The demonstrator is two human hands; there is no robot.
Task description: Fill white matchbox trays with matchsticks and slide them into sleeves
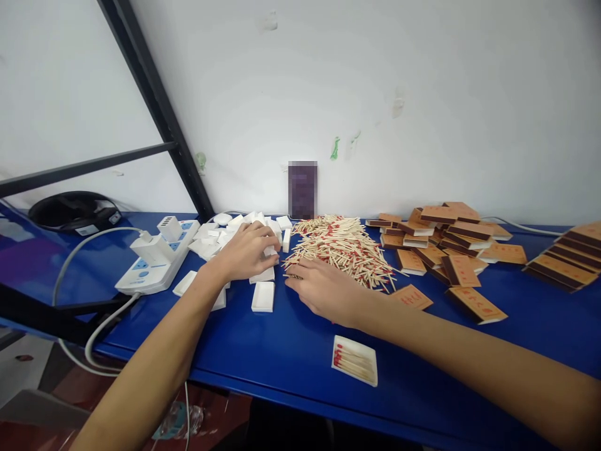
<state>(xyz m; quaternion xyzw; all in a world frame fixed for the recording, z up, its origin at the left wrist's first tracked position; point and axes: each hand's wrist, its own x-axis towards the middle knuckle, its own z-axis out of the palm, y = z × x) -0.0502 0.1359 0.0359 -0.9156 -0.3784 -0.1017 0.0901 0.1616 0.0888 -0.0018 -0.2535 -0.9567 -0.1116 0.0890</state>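
Note:
My left hand (248, 250) is over a heap of white matchbox trays (220, 237), its fingers curled round one white tray (269, 250). Just below that hand, an empty white tray (263, 296) lies on the blue table. At the near left side of a big pile of red-tipped matches (345, 247), my right hand (319, 288) has its fingers closed on a few matches (294, 276); the fingertips are partly hidden. Closer to me sits a tray holding several matches (355, 361), their red heads to the left.
Orange and brown matchbox sleeves (462, 270) are heaped at the right, with a stack (570, 257) farther right. A white power strip (159, 260) with cables stands left, near a black shelf frame (159, 94) and dark headgear (75, 213). A blurred-out upright panel (303, 190) leans against the wall.

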